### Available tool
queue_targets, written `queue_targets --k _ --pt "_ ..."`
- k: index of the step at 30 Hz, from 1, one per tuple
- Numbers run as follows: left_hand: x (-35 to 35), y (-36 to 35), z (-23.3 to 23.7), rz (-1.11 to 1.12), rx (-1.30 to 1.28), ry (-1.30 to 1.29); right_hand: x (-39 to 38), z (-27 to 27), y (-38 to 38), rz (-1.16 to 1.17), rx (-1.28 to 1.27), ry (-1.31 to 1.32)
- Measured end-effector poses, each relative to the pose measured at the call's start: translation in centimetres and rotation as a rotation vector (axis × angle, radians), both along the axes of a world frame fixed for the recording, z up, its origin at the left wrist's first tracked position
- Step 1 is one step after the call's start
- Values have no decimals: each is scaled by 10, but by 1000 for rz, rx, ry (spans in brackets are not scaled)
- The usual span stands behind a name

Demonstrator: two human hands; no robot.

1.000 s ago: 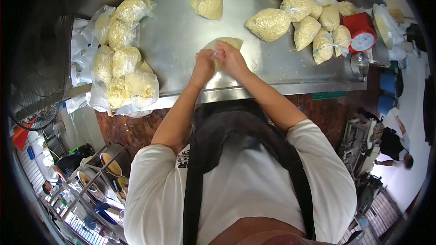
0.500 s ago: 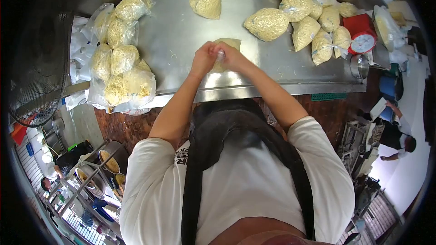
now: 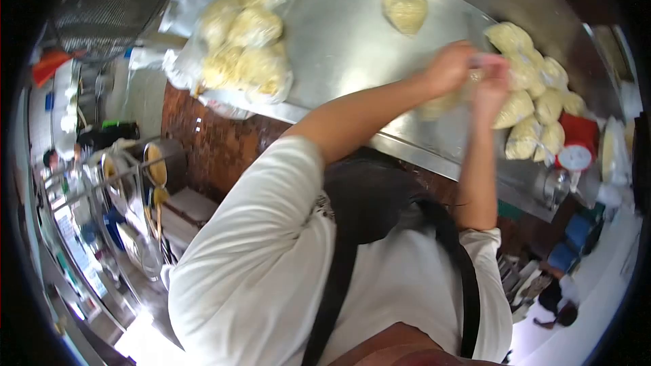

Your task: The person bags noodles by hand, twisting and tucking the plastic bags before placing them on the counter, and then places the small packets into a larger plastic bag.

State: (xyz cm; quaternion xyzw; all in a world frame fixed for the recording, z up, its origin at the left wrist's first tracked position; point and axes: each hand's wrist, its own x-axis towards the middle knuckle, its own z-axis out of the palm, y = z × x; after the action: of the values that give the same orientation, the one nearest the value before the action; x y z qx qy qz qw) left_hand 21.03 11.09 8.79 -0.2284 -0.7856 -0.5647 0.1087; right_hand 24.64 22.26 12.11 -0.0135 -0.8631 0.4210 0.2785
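Observation:
My left hand (image 3: 449, 68) and my right hand (image 3: 491, 88) are close together over the right part of the steel table (image 3: 332, 47), both closed and smeared by motion. Between them they grip the gathered neck of a clear plastic bag of noodles (image 3: 437, 106), its pale yellow body blurred below my left wrist. A pinkish streak shows at the fingers. Just right of my right hand lies a pile of filled, closed noodle bags (image 3: 515, 108). One more single noodle bag (image 3: 405, 8) rests on the table beyond my hands.
Large clear bags of noodles (image 3: 254, 41) crowd the table's left end. A red scale (image 3: 580, 137) and a metal bowl (image 3: 555, 186) stand at the right end. Pots (image 3: 163, 163) are on a rack at lower left. Another person (image 3: 559, 301) is at the far right.
My view has turned, and both hands have moved right with the bag, from the table's front middle to beside the pile. My left arm now reaches across my body.

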Motion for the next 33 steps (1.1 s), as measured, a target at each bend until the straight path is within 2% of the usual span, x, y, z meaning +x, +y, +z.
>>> queue_targets --k 1,2,3,5,6,8,9,10,11,12,13,14,15,16,18,19,21,22,24,26,29,30,32,33 --pt "-19 11 25 -61 -121 185 -14 33 15 -87 -52 55" --pt "-18 3 66 -63 6 141 -33 54 32 -157 -117 182" --pt "-10 -4 100 -72 137 99 -40 81 38 -142 -149 181" --pt "4 -57 127 -48 70 103 -39 104 39 -91 -173 167" --pt "18 -94 127 46 -12 95 -35 106 38 -52 -165 148" --pt "49 -178 91 230 -237 2 -14 97 21 5 -154 48" --pt "75 -218 86 332 -476 -89 -1 75 11 95 -193 -48" --pt "98 -259 54 445 -627 -166 13 56 -9 209 -239 -171" --pt "119 -295 38 452 -737 -340 24 13 -18 313 -214 -231" --pt "135 -324 9 558 -903 -361 37 0 -42 383 -73 -476" --pt "150 -350 -19 665 -1072 -381 50 -11 -75 472 -165 -618" --pt "147 -375 -41 663 -920 -374 54 -20 -100 591 -82 -709" --pt "135 -400 -60 652 -770 -368 59 -20 -126 694 -197 -806" --pt "127 -414 -70 637 -620 -366 60 -41 -144 777 -67 -717" --pt "103 -395 -31 525 -251 -536 57 -39 -189 867 -5 -648" --pt "86 -378 -2 460 -64 -608 57 -33 -210 847 80 -515" --pt "81 -340 44 82 -168 -243 53 -22 -252 808 185 -309" --pt "78 -328 56 0 -96 -340 52 -19 -267 796 212 -247" --pt "68 -312 82 -110 33 -543 42 -13 -272 759 303 -294" --pt "52 -313 68 -31 203 -659 34 -10 -267 707 398 -531" --pt "33 -320 29 72 433 -735 24 -48 -224 474 465 -512" --pt "30 -329 10 -17 271 -758 20 -57 -202 425 509 -542" --pt "40 -309 -20 -96 -73 -516 20 -68 -162 323 595 -612" --pt "46 -297 -31 -127 -233 -382 18 -55 -153 371 595 -591"
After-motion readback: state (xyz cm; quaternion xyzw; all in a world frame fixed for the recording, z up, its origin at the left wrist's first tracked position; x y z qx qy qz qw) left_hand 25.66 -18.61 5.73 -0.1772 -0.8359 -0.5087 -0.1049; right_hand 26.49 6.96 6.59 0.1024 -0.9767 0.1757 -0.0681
